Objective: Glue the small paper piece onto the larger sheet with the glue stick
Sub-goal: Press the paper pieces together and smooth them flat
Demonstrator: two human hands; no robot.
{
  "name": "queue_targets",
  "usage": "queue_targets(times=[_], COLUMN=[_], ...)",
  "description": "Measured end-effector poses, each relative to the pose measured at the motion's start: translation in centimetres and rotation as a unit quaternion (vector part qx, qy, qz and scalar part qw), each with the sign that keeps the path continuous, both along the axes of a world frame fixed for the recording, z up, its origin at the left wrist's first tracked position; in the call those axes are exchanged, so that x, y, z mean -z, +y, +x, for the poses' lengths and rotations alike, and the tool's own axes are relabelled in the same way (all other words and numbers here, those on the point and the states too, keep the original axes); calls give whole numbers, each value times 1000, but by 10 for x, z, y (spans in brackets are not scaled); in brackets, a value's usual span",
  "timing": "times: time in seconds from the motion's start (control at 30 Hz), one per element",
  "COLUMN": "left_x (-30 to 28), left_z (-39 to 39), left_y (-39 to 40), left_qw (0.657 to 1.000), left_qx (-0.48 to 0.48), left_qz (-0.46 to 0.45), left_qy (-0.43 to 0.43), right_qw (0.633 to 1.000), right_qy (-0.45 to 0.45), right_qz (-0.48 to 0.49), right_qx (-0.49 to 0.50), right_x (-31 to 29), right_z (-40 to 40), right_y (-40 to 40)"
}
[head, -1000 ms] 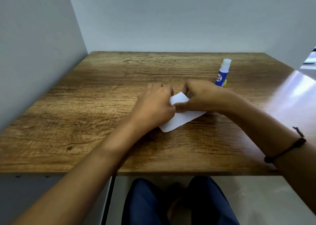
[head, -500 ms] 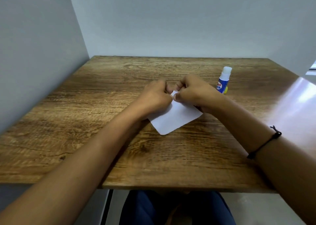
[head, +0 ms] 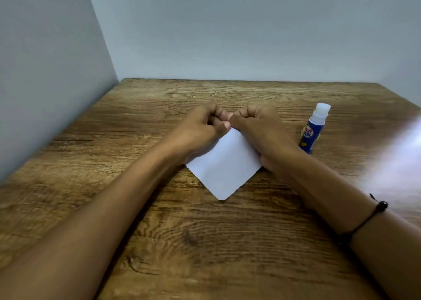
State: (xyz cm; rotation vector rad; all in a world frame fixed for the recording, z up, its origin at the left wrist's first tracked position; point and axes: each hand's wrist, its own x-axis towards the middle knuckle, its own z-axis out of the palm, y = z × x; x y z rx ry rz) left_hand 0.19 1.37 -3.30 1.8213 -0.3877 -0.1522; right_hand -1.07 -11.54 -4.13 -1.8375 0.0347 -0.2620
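A white paper sheet lies turned like a diamond in the middle of the wooden table. My left hand and my right hand meet at its far corner, fingers curled, thumbs and fingertips pinching the paper edge there. The far corner and any small paper piece are hidden under the fingers. A blue glue stick with a white cap stands upright to the right of my right hand, untouched.
Grey walls close the table in at the left and the back. A bright glare patch lies on the table's right side. A black cord bracelet sits on my right wrist.
Both hands have moved away from me to the sheet's far corner. The sheet now shows more of its near half, and the view has tilted so the table fills more of the frame.
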Motion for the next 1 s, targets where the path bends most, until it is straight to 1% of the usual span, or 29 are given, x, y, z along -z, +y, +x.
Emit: queue_targets(times=[0.07, 0.13, 0.2, 0.27, 0.4, 0.5, 0.57, 0.67, 0.8, 0.83, 0.87, 0.9, 0.93, 1.0], left_x=[3, 6, 5, 4, -4, -11, -15, -17, -17, -17, -15, -13, -13, -14], left_z=[0, 2, 3, 4, 4, 6, 8, 8, 7, 7, 7, 7, 6, 3], left_y=[1, 3, 4, 4, 10, 22, 31, 36, 36, 36, 36, 36, 34, 31], left_qw=[1000, 997, 995, 994, 989, 982, 979, 979, 983, 984, 984, 980, 968, 931], left_qx=[4, -7, -18, -35, -107, -158, -181, -189, -173, -168, -164, -159, -154, -125], left_qz=[20, 59, 74, 63, 32, 16, 7, -15, -47, -37, -8, 42, 101, 194], left_qy=[-16, -43, -70, -85, -94, -97, -91, -81, -48, -48, -67, -110, -170, -282], right_qw=[1000, 1000, 1000, 999, 999, 999, 999, 999, 997, 997, 997, 998, 999, 997], right_qy=[-7, -12, -20, -30, -43, -32, -17, -6, 4, 5, 4, 0, -6, -17], right_qz=[-2, -4, -8, -10, -3, -11, 4, 29, 70, 74, 70, 50, 16, -52], right_qx=[2, 4, -2, -13, -29, -42, -49, -37, -20, -20, -21, -24, -31, -53], right_x=[1, 2, 3, 3, 1, 1, 1, 3, 4, 4, 4, 3, 3, 2], right_z=[0, 1, 1, 1, 1, 0, -1, 0, 2, 2, 2, 2, 1, 0], right_y=[1, 0, -1, 0, 2, 0, 0, 3, 4, 2, 1, 0, -1, 0])
